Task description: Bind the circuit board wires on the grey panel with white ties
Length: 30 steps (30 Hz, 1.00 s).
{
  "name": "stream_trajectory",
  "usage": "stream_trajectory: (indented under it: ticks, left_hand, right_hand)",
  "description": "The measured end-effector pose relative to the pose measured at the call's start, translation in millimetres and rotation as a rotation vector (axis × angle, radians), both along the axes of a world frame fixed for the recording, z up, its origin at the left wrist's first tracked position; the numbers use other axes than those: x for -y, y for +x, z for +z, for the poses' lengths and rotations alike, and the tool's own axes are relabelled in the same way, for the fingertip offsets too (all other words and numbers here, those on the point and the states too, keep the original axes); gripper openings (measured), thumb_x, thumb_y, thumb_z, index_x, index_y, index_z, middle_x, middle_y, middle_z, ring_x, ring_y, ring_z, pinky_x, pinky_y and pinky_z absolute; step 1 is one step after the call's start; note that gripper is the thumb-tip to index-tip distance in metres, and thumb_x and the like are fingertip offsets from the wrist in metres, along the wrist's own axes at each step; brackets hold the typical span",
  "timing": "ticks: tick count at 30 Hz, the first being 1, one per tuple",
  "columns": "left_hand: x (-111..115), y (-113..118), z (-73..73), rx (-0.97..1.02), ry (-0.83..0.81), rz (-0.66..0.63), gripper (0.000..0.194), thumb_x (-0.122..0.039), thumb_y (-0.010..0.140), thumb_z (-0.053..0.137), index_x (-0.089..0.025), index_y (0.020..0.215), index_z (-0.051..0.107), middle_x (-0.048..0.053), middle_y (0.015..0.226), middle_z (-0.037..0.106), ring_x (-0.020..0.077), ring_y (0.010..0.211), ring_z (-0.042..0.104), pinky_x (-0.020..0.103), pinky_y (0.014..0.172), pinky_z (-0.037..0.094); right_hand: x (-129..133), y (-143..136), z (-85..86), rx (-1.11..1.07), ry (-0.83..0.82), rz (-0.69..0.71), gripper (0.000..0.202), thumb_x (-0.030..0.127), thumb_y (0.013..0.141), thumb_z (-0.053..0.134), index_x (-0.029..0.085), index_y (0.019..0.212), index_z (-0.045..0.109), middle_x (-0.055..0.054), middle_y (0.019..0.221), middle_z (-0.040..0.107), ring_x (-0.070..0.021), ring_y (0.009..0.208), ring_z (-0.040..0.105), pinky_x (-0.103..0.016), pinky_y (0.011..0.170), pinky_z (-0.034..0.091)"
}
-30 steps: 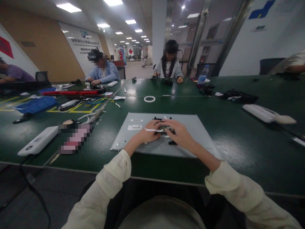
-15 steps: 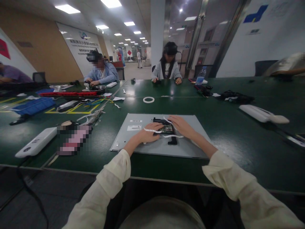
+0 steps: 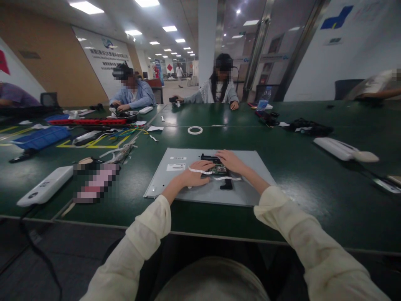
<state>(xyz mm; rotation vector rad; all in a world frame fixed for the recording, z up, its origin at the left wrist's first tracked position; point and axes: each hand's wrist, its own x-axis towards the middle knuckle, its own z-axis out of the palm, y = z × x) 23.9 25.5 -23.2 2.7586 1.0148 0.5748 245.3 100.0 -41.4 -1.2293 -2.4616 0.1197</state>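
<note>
A grey metal panel lies flat on the green table in front of me. A small green circuit board with a black part below it sits on the panel's middle. White flat ribbon cables cross the board. My left hand rests on the panel at the board's left edge, fingers curled on a white ribbon end. My right hand lies over the board's upper right corner, fingers touching it.
A white tape ring lies beyond the panel. White devices lie at the left and right. A blue tray, cables and tools crowd the left side. Other people sit across the table and at the far left.
My right hand has slid off the board's middle, back and to the right, uncovering the board and ribbons. My left hand has stayed at the board's left edge.
</note>
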Motion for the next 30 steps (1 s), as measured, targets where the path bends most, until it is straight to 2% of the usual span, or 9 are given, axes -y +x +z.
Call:
stream_trajectory:
  ticks: [4,9,12,16,21,27,30]
  left_hand:
    - [0.4,-0.4,0.5,0.0,0.006,0.003,0.056,-0.032,0.079,0.056,-0.021,0.132,0.04,0.009,0.136,0.044,0.0231,0.126,0.038,0.043,0.107,0.029]
    - [0.6,-0.1,0.2,0.002,-0.003,-0.002,0.057,-0.037,0.081,0.054,-0.022,0.134,0.038,0.009,0.137,0.042,0.0239,0.126,0.038,0.043,0.106,0.029]
    - [1.3,0.6,0.8,-0.004,-0.011,0.009,0.056,-0.039,0.082,0.053,-0.022,0.133,0.039,0.009,0.137,0.042,0.0239,0.126,0.038,0.041,0.106,0.029]
    - [1.7,1.0,1.5,-0.005,-0.012,0.009,0.055,-0.039,0.083,0.052,-0.021,0.133,0.039,0.009,0.136,0.042,0.0236,0.125,0.039,0.039,0.106,0.03]
    - [1.2,0.6,1.3,-0.004,-0.016,0.012,0.055,-0.04,0.083,0.052,-0.021,0.133,0.039,0.009,0.136,0.042,0.0245,0.125,0.039,0.041,0.106,0.03]
    - [1.1,0.2,0.3,0.013,-0.015,0.001,0.054,-0.04,0.083,0.052,-0.021,0.133,0.039,0.009,0.136,0.042,0.0242,0.125,0.039,0.041,0.106,0.029]
    - [1.6,0.2,0.7,0.011,-0.016,0.003,0.054,-0.04,0.083,0.052,-0.021,0.132,0.04,0.009,0.136,0.042,0.0241,0.125,0.039,0.041,0.106,0.029]
  right_hand:
    - [2.4,6.2,0.6,-0.071,-0.013,0.012,0.04,0.028,0.093,0.029,0.016,0.118,0.057,-0.009,0.126,0.053,-0.0192,0.126,0.039,-0.043,0.109,0.025]
    - [12.7,34.4,17.6,-0.276,-0.074,-0.064,0.035,0.029,0.089,0.038,0.018,0.116,0.057,-0.008,0.123,0.055,-0.0194,0.117,0.047,-0.039,0.102,0.035]
    - [17.9,43.3,22.0,-0.306,-0.103,-0.093,0.036,0.032,0.084,0.048,0.018,0.116,0.057,-0.007,0.12,0.057,-0.0203,0.112,0.05,-0.037,0.099,0.038]
    - [21.0,40.3,17.6,-0.23,-0.104,-0.066,0.043,0.038,0.081,0.053,0.017,0.119,0.055,-0.01,0.121,0.056,-0.0221,0.112,0.051,-0.037,0.099,0.037]
    - [19.6,40.2,13.1,-0.224,-0.114,-0.099,0.043,0.036,0.081,0.055,0.017,0.12,0.055,-0.011,0.122,0.055,-0.0236,0.113,0.05,-0.038,0.099,0.036]
    - [22.6,43.3,19.0,-0.297,-0.243,-0.143,0.052,0.033,0.075,0.061,0.018,0.123,0.051,-0.009,0.121,0.056,-0.0223,0.108,0.053,-0.037,0.094,0.041]
    - [27.5,39.4,21.3,-0.266,-0.244,-0.13,0.05,0.029,0.073,0.063,0.017,0.12,0.052,-0.01,0.12,0.056,-0.023,0.109,0.053,-0.037,0.094,0.041]
